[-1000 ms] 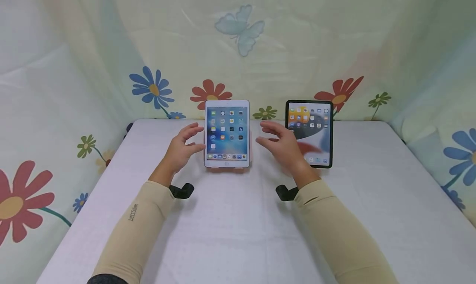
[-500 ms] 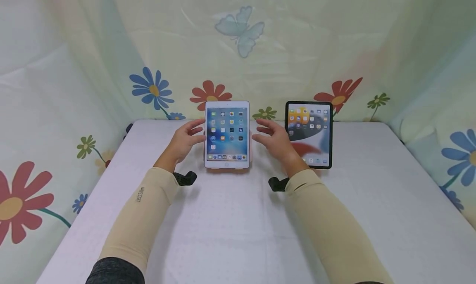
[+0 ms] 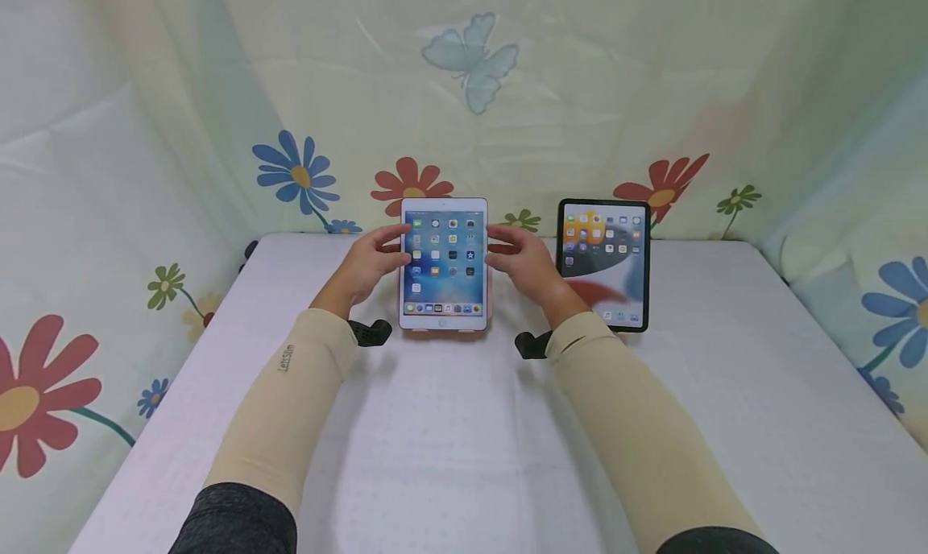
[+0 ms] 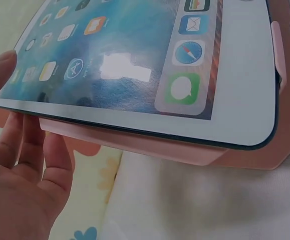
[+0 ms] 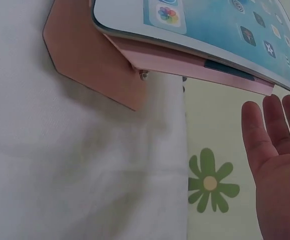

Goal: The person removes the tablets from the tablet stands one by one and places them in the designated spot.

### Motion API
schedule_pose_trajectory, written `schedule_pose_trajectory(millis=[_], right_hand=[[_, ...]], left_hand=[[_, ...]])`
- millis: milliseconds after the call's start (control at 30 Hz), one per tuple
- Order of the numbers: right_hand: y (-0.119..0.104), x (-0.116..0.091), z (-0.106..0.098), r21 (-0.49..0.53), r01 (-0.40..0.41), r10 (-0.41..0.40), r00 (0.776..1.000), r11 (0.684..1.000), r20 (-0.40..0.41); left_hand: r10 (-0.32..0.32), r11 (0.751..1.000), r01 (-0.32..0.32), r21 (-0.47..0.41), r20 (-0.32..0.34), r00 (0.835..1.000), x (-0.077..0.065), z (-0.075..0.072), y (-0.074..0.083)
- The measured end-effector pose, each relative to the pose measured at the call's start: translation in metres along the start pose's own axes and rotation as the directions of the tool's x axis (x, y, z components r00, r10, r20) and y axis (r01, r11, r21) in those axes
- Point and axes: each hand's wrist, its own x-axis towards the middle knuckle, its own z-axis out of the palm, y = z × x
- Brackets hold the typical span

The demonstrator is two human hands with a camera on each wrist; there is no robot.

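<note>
A white tablet [image 3: 444,256], screen lit with app icons, leans upright on a pink stand [image 5: 89,65] at the table's back. At its left edge, my left hand [image 3: 358,268] has the thumb [image 4: 4,65] over the front and the fingertips tucked behind, pinching the edge. On the opposite side, my right hand [image 3: 532,268] reaches the right edge with fingers [image 5: 260,140] fairly straight. Their tips are right at the back of that edge, and the right thumb is mostly out of the right wrist view.
A black-framed tablet [image 3: 605,268] with a lit screen stands to the right, partly behind my right forearm. White cloth covers the table [image 3: 449,441]. A flowered curtain [image 3: 580,79] hangs close behind the tablets. Black wrist-worn devices [image 3: 373,333] jut inward from both wrists.
Both hands have moved forward and inward, from a gap on either side of the white tablet to its edges. The tablet and its stand have stayed in place.
</note>
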Motion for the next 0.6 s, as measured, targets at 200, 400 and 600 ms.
schedule_pose_trajectory(millis=[200, 400, 600], right_hand=[[-0.003, 0.007, 0.004, 0.005, -0.010, 0.010, 1.000, 1.000, 0.013], [-0.006, 0.011, 0.008, 0.016, -0.026, 0.025, 1.000, 1.000, 0.011], [-0.007, 0.016, 0.009, 0.032, -0.042, 0.042, 0.999, 0.999, 0.009]], left_hand=[[-0.019, 1.000, 0.020, -0.013, 0.018, 1.000, 0.006, 0.001, 0.001], [-0.017, 1.000, 0.018, -0.005, 0.017, 1.000, 0.010, 0.003, 0.001], [-0.023, 0.999, 0.024, -0.022, 0.026, 0.999, 0.011, 0.006, 0.003]])
